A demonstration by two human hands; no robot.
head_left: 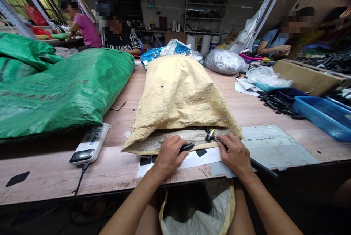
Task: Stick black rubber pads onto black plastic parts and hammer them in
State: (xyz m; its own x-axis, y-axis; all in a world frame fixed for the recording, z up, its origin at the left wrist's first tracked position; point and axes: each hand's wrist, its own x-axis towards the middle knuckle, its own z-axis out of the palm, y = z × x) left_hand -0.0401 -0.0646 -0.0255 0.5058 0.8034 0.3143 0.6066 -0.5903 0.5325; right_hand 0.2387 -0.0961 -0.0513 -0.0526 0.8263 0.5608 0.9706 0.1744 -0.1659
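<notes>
My left hand (pixel 170 154) is closed around a short black rod-like piece (pixel 187 147), whose rounded end sticks out past the thumb. In my right hand (pixel 236 154) is a small two-faced mallet (pixel 210 135), gripped by its thin shaft. One face of its head is yellow, and the black grip runs out behind the hand toward the table edge. Both hands are at the open mouth of a beige woven sack (pixel 181 92) lying on the table. Small black parts show just inside that mouth. Flat black pieces (pixel 201 152) lie on white paper below the hands.
A large green sack (pixel 68 92) fills the left, beside a white power bank (pixel 90 144) with a cable. Blue trays (pixel 323 114) and black parts (pixel 282 105) sit at right. An open sack (pixel 197 224) hangs below the table edge. Several people sit farther back.
</notes>
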